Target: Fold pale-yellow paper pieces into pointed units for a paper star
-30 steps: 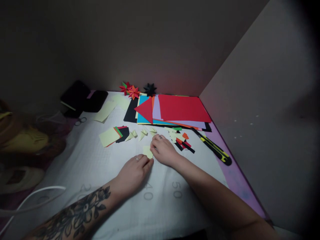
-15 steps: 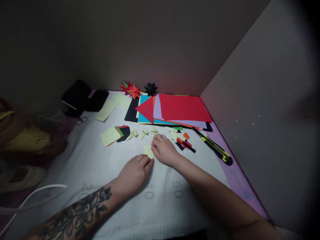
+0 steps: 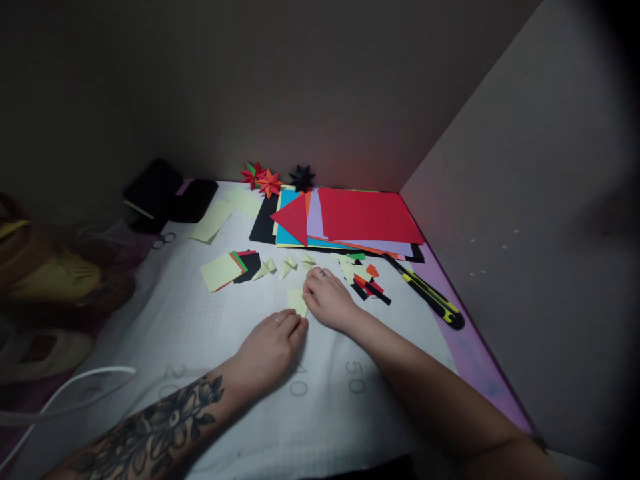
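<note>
A small pale yellow piece of paper lies on the white mat between my hands. My left hand presses its closed fingers on the near edge of the paper. My right hand has its curled fingers on the paper's right side, hiding that part. Just beyond, three folded pale yellow pieces stand in a row. Left of them are stacked paper squares in pale yellow, green, orange, red and black. Paper scraps lie right of my right hand.
A box cutter lies along the right edge by the wall. Large coloured sheets are piled at the back, with folded paper stars behind them. Scissors and a black case are at far left. A white cable loops at front left.
</note>
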The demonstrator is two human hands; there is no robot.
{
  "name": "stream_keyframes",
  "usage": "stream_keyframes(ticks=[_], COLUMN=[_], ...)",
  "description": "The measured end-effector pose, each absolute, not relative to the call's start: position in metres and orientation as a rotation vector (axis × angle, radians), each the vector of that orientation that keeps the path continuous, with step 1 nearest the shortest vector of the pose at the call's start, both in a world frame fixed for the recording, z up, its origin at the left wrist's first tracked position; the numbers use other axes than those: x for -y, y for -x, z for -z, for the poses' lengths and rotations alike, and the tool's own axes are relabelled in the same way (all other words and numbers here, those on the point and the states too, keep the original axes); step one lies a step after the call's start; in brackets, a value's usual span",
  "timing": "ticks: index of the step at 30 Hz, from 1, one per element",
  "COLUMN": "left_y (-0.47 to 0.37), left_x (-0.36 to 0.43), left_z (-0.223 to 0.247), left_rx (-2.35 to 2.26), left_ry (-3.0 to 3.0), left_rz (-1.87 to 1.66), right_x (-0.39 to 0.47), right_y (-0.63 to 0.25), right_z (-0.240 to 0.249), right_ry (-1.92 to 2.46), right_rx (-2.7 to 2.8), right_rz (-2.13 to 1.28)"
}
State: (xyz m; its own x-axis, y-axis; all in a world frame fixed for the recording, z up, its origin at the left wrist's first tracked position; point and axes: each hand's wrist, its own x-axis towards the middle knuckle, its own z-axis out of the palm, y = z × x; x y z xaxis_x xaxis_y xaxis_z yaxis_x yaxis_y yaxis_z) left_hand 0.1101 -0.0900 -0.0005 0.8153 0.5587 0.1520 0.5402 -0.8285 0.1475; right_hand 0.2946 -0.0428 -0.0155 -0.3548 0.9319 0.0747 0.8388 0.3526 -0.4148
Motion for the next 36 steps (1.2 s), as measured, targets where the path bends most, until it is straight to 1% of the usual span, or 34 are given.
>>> stream_keyframes(ticks=[12,16,20,22,25,27,31,36], left_y=[-0.112,-0.113,-0.117,-0.119,-0.12,-0.12,-0.121,-0.122], left_x=[0.088,0.088,0.093,0.095,0.098,0.099,0.102,0.105], left_z=[0.006,0.003,-0.002,-0.003,-0.003,-0.004,-0.008,-0.009], left_rx=[-0.89,-0.887,-0.893,-0.902,-0.901,-0.89,-0.889,-0.892], left_ry=[-2.836,-2.867,-2.931,-2.963,-2.984,-2.993,-3.014,-3.029], left_rz=[-0.279,-0.172,-0.041,-0.013,0.018,0.051,0.117,0.108], right_x=[0.045,0.044,0.046,0.053,0.069,0.077,0.081,0.074], right_y=[-0.294,-0.295,-0.302,-0.306,-0.313,-0.316,-0.324,-0.329], right_z=[0.014,0.016,0.019,0.02,0.021,0.022,0.025,0.025], right_ry=[1.595,1.649,1.715,1.587,1.204,1.136,1.279,1.508], right_rx=[2.338,2.281,2.143,2.121,2.286,2.348,2.425,2.427], right_rz=[-0.428,-0.371,-0.215,-0.201,-0.326,-0.343,-0.254,-0.18])
